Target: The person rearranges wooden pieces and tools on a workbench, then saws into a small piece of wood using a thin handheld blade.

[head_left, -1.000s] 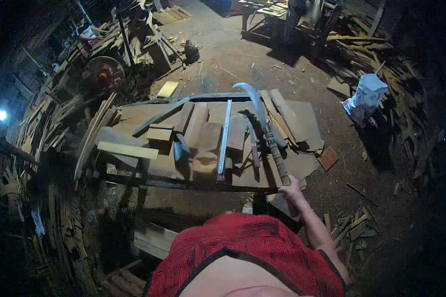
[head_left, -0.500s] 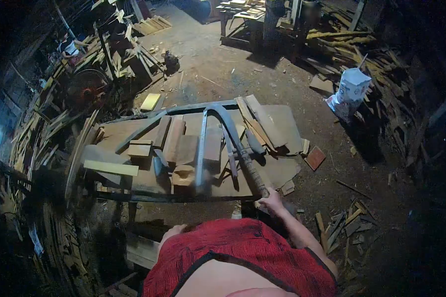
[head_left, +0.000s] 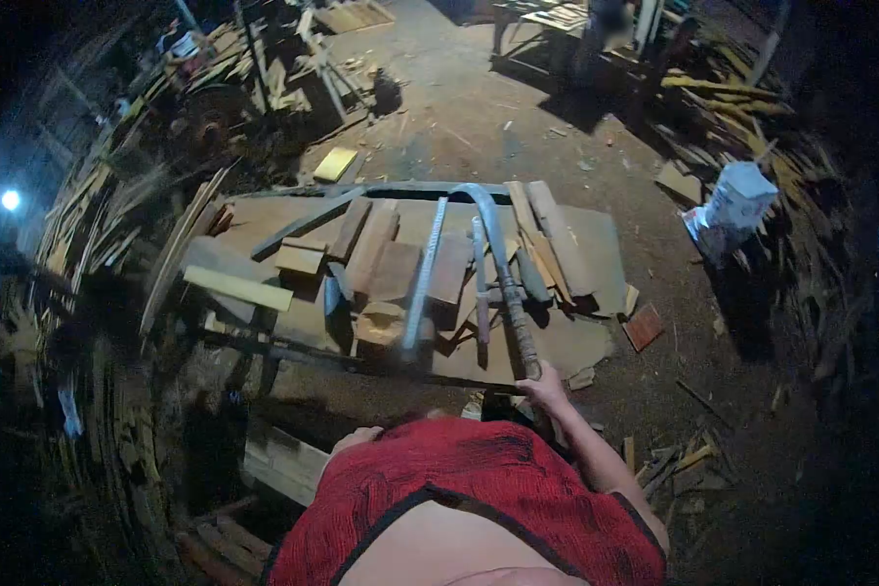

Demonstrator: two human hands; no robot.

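My right hand (head_left: 544, 384) is wrapped round the bound handle of a long hook-shaped tool (head_left: 493, 230), whose grey curved end reaches toward the back of the low worktable (head_left: 581, 339). To its left lies a slim tool with a reddish handle (head_left: 482, 317). Beside that rests a pale ruler (head_left: 426, 283) with marks along it. Several wood blocks (head_left: 396, 269) lie around the ruler, one of them with a carved-looking front (head_left: 381, 324). My left hand (head_left: 358, 439) is low beside the red garment (head_left: 439, 444), partly hidden, and its fingers cannot be made out.
A yellow board (head_left: 237, 288) lies at the worktable's left end, and a yellow block (head_left: 336, 164) sits on the ground behind. Wood scraps pile up left and right. A white sack (head_left: 742, 195) stands at right. Another table (head_left: 547, 20) is at the back.
The view has shifted, so the worktable sits slightly farther right and higher in frame. The hooked tool stays in my right hand, its handle now a little more upright in view.
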